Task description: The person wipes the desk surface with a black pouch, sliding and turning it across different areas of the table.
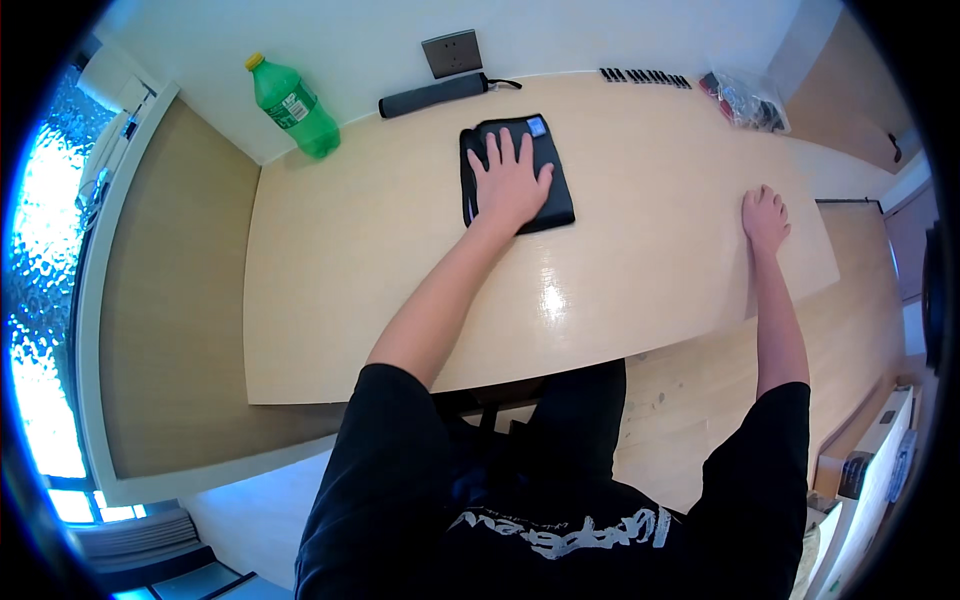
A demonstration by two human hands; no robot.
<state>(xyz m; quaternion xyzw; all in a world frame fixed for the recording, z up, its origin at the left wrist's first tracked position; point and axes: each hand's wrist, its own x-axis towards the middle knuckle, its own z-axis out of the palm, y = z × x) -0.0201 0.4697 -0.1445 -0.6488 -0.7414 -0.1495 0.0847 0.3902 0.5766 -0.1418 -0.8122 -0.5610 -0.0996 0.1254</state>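
Note:
My left hand lies flat on a folded black item, its fingers spread. The item looks like fabric or a soft pouch, with a small blue label at its far right corner. My palm and fingers cover much of its upper face. Well to the right, my right hand rests on the pale wooden table near its right end. The fingers there are loosely curled, and nothing shows in them.
A green plastic bottle with a yellow cap stands at the back left. Along the wall lie a grey cylinder with a wrist strap, a row of small black pieces and a clear plastic bag. A wall socket is above.

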